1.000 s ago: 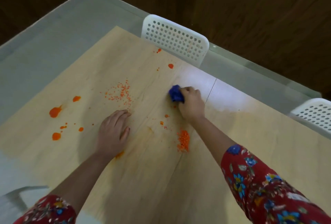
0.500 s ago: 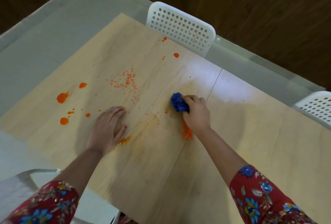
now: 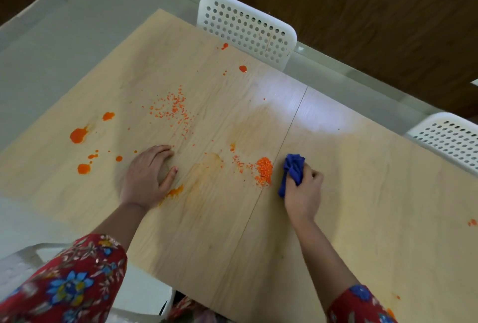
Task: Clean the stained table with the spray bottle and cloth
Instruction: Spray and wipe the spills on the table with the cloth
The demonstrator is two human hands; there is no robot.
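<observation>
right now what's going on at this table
A person is wiping a stained wooden table. Their right hand grips a bunched blue cloth, pressed to the tabletop just right of a pile of orange grains. The left hand rests flat on the table. Orange blots near the left edge and scattered grains further back are not yet wiped.

- Your right hand (image 3: 303, 191) grips the blue cloth (image 3: 292, 170) on the wooden table (image 3: 362, 193) — just right of a heap of orange crumbs (image 3: 264, 170).
- Your left hand (image 3: 147, 175) rests flat, fingers straight — orange blots (image 3: 79, 135) lie to its left.
</observation>
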